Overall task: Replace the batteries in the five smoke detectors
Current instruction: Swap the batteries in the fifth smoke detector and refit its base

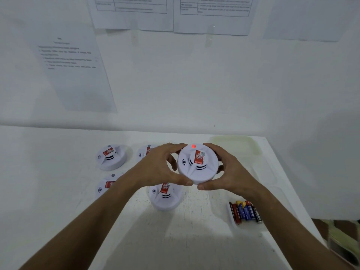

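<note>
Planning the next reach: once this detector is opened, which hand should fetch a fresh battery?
Right, probably. The batteries lie near the table's right edge, just below the right hand; the left hand would have to cross over the held detector.

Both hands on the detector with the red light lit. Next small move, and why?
Probably set it down on the table beside the other detectors. The held detector is gripped at its rim by the left hand and right hand, lifted above the table, cover closed and its red light lit, which suggests fresh batteries are in. Whether the other four are done cannot be told.
</note>
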`<action>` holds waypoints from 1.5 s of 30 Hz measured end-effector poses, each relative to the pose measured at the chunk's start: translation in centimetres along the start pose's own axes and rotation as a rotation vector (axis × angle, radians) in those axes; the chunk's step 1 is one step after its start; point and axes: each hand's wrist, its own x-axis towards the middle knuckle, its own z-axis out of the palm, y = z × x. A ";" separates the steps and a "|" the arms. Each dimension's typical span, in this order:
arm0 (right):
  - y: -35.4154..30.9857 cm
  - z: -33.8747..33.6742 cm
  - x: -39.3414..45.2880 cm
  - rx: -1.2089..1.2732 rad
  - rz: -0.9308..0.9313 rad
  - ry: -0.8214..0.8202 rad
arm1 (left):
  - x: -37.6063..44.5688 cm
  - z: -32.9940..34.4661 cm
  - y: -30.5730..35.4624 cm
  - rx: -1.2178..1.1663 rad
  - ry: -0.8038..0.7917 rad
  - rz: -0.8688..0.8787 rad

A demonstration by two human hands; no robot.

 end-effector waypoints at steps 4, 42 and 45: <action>-0.1 0.1 0.1 0.003 -0.002 -0.003 | 0.1 -0.1 -0.1 0.014 -0.003 -0.003; 0.3 -0.4 2.3 0.024 0.022 0.022 | 2.0 -1.2 -0.5 0.037 0.009 -0.076; 0.4 -0.4 2.3 0.025 0.020 0.021 | 2.1 -1.1 -0.6 0.046 0.011 -0.073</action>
